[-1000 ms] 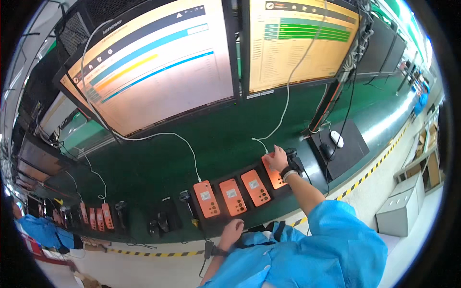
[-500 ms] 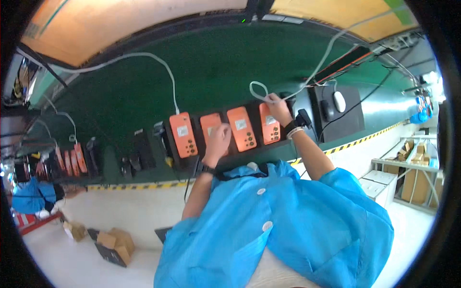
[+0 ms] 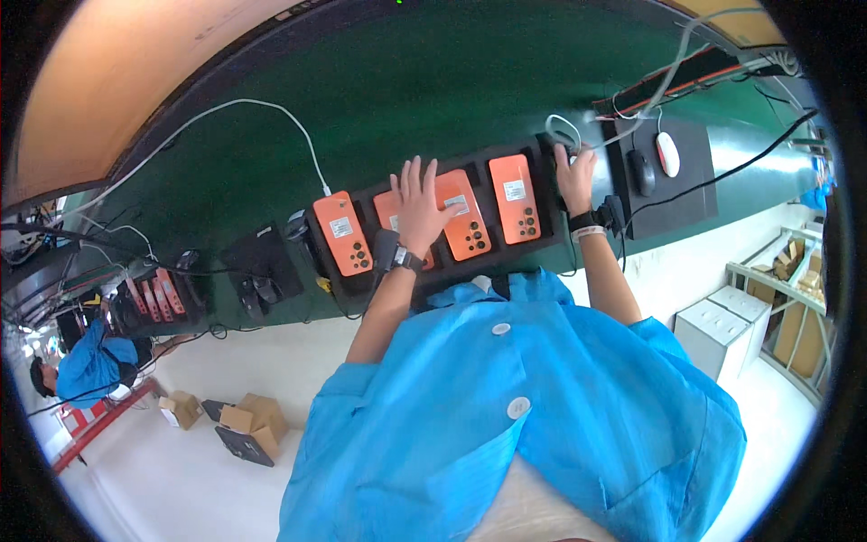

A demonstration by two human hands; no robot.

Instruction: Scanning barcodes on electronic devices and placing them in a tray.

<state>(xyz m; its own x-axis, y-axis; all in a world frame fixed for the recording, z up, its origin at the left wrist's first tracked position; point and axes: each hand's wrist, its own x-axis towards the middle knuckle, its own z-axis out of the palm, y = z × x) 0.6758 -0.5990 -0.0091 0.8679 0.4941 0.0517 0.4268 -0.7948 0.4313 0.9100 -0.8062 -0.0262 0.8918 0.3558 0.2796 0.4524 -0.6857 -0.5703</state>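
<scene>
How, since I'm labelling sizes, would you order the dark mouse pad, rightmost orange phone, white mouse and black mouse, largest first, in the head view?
1. Dark mouse pad
2. Rightmost orange phone
3. White mouse and black mouse: too alike to rank

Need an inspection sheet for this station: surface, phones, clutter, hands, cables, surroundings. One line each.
Surface: green bench, long, running past both sides of the person.
Phones: four orange phones in a row, camera side up, pale labels on their backs; second from left partly hidden.
Clutter: black mouse and white mouse on a dark mat, right.
Left hand: spread over the second phone, thumb over the third; contact unclear.
Right hand: beside the row's right end, at a looped white cable; grip unclear.
Cables: another white cable meets the leftmost phone's top.
Surroundings: cardboard boxes on floor; co-worker far left.
</scene>
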